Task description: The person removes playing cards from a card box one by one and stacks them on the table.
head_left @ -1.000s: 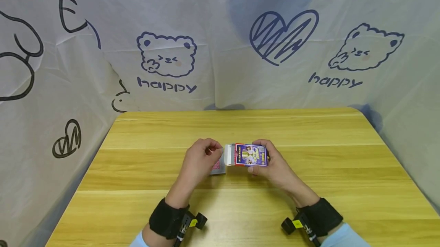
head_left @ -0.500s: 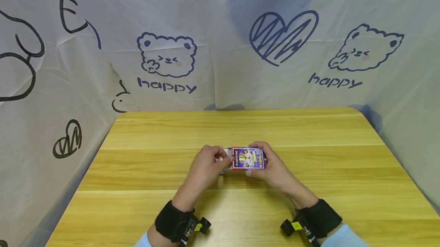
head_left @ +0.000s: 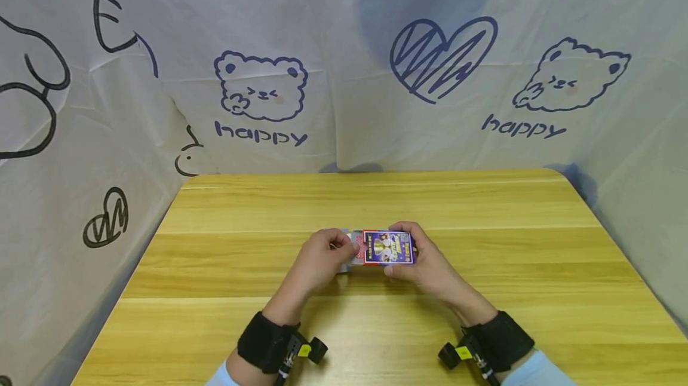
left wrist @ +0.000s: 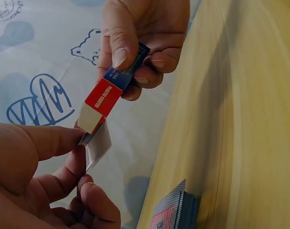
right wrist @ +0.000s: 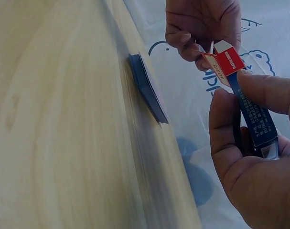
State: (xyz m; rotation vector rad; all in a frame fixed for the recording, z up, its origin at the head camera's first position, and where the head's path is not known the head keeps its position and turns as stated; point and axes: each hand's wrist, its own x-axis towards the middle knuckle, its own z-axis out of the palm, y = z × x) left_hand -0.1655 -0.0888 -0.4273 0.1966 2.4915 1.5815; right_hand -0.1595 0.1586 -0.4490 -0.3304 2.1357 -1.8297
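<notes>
Gripped by the right hand [head_left: 424, 263], the small blue-and-red cardboard card box [head_left: 388, 247] was held above the yellow wooden table [head_left: 484, 242]. Left hand [head_left: 317, 260] pinched its grey open flap [left wrist: 98, 143]. A stack of red-backed cards [right wrist: 147, 88] lay on the table beneath.

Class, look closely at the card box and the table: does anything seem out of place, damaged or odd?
The card box, gripped by the right hand, is open: the left hand pinches its end flap. The deck lies outside it on the table. No damage shows.
</notes>
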